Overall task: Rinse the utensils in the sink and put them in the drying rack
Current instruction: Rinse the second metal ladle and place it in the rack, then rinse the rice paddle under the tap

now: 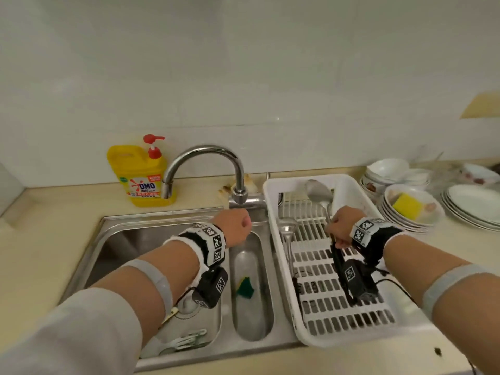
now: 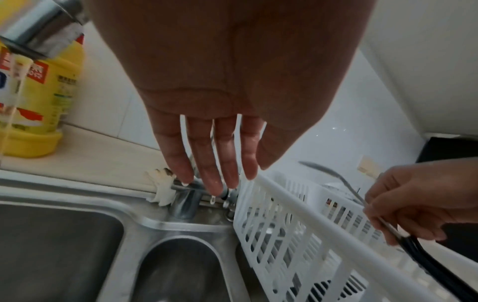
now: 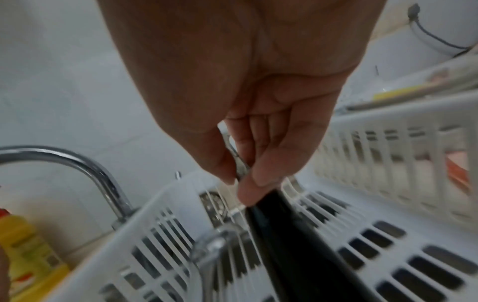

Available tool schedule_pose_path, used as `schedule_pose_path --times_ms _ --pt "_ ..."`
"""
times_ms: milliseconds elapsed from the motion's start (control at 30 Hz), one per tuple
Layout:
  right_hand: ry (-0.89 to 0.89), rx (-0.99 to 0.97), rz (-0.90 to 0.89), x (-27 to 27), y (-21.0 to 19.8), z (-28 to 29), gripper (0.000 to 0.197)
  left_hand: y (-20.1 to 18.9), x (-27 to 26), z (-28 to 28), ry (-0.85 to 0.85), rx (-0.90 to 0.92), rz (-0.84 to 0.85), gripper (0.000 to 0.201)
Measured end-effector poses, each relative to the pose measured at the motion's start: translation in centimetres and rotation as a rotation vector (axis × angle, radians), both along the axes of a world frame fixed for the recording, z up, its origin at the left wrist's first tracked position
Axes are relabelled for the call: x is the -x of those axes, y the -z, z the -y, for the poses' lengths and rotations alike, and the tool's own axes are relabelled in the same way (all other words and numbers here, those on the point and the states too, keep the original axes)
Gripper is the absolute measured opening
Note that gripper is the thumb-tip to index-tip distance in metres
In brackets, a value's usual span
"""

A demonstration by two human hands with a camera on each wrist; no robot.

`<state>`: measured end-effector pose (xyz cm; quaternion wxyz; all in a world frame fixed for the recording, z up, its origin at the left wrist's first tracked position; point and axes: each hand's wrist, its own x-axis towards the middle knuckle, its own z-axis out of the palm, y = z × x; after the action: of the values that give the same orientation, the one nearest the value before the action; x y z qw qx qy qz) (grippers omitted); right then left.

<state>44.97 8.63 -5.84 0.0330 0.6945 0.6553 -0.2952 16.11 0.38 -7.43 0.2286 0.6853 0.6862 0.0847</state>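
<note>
My right hand [image 1: 339, 230] pinches the metal shaft of a large spoon [image 1: 319, 190] just above its black handle [image 3: 284, 235]. The spoon lies lengthwise over the white drying rack [image 1: 292, 181], its bowl against the far wall. A second metal ladle [image 1: 288, 226] lies in the rack's left side. My left hand [image 1: 238, 226] hovers under the faucet spout with straight, wet fingers [image 2: 214, 163], their tips close to the faucet base and holding nothing. Several pale utensils [image 1: 184, 343] lie in the near corner of the steel sink [image 1: 121, 250].
The curved faucet [image 1: 208, 155] stands behind the sink, with a yellow detergent bottle [image 1: 140, 177] to its left. A green sponge [image 1: 244, 286] sits in the narrow middle basin. Stacked bowls and plates [image 1: 414, 220], one holding a yellow sponge [image 1: 408, 205], crowd the counter right of the rack.
</note>
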Motion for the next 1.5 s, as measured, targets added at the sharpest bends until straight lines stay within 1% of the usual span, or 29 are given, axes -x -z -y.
schedule_pose_path --times_ms 100,200,300,400,467,533,667,733,833,933,1100,1200,1300,1400,1433,1500 --pt "-0.033 0.056 -0.004 -1.3 3.7 -0.5 0.019 1.1 -2.3 -0.4 -0.015 0.025 -0.034 0.018" --pt "-0.062 0.137 0.029 -1.2 6.0 -0.4 0.023 2.2 -3.3 -0.4 -0.049 0.078 -0.029 0.014" --pt "-0.12 0.136 0.053 -0.9 7.7 -0.7 0.022 2.8 -3.7 -0.3 -0.1 0.115 -0.033 0.013" --pt "-0.162 0.06 0.149 -1.6 8.4 -1.2 0.022 3.2 -3.8 -0.5 -0.149 0.109 -0.034 0.012" --pt "-0.157 0.003 0.199 -2.4 8.4 -1.6 0.025 3.3 -3.8 -0.7 -0.17 0.111 -0.035 0.013" --pt "-0.153 -0.026 0.245 -3.5 8.4 -1.8 0.024 3.4 -4.0 -1.0 -0.178 0.112 -0.042 0.013" --pt "-0.139 -0.073 0.307 -5.8 8.4 -2.4 0.008 3.6 -4.7 -1.5 -0.17 0.119 -0.051 0.016" --pt "-0.162 -0.048 0.356 -6.7 8.5 -2.6 0.013 3.7 -5.1 -1.8 -0.155 0.121 -0.07 0.017" --pt "-0.198 -0.015 0.384 -7.4 9.3 -2.5 0.022 3.9 -5.4 -2.2 -0.142 0.123 -0.079 0.018" --pt "-0.244 -0.027 0.446 -7.9 10.3 -2.1 0.035 3.8 -5.6 -2.6 -0.134 0.132 -0.079 0.02" --pt "-0.092 -0.04 0.375 -7.7 9.9 -2.0 0.03 4.3 -5.3 -2.8 -0.123 0.152 -0.085 0.018" --pt "-0.076 -0.039 0.346 -7.6 9.2 -1.9 0.024 4.5 -5.2 -2.6 -0.115 0.156 -0.101 0.024" --pt "-0.081 -0.11 0.325 -6.6 7.8 -1.4 0.03 4.9 -4.6 -2.3 -0.122 0.155 -0.081 0.022" --pt "-0.189 -0.181 0.284 -3.6 4.9 -1.3 0.04 5.0 -3.8 -1.7 -0.125 0.162 -0.057 0.019" --pt "-0.257 -0.22 0.248 -2.2 3.7 -1.3 0.038 5.0 -3.4 -1.4 -0.13 0.172 -0.054 0.018" --pt "-0.436 -0.374 0.159 0.7 1.4 -0.8 0.031 5.1 -2.4 -0.7 -0.149 0.176 -0.051 0.013"
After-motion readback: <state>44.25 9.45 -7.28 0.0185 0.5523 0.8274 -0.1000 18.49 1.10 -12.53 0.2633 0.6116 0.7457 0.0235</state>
